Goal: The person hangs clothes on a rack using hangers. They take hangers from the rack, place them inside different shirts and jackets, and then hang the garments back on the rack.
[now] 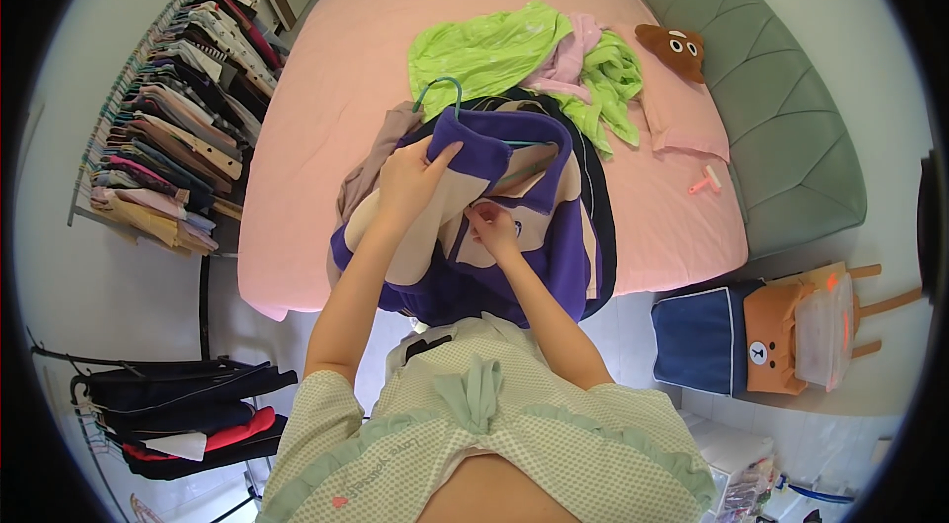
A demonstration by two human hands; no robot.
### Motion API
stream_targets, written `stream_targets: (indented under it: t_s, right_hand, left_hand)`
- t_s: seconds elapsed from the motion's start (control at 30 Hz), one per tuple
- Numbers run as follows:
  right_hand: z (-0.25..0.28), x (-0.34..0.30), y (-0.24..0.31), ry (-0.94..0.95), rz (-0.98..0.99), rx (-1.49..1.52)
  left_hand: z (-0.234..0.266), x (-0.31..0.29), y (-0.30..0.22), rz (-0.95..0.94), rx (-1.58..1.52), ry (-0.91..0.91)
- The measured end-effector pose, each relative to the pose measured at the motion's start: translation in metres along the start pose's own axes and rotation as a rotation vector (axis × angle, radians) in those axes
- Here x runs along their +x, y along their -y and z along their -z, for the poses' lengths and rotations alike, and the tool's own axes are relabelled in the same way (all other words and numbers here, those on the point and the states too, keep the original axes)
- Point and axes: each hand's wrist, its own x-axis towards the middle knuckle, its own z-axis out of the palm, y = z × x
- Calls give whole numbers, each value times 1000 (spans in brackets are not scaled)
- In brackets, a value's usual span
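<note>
Bed [321,98]: carries garments along its near edge. Jacket [435,226], purple and cream, lies there over a dark garment [597,226], its long axis running from the collar [479,152] toward that edge. Hanger [460,96]: set inside the collar, hook toward the far edge. Left hand [412,179]: thumb and fingers clamped on the collar's left side. Right hand [494,229]: nearer the near edge, fingertips pinched together on the jacket's front, below the collar; exact part gripped too small to tell.
</note>
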Motion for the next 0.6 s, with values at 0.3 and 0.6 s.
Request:
stream_targets:
  t_s: [0.3, 0.6]
  right_hand:
    - [17, -3, 14, 164, -327, 644]
    - [36, -24, 46, 214, -318, 230]
  left_hand:
    - [3, -1, 9, 41, -56, 15]
    - [16, 18, 8, -24, 107, -12]
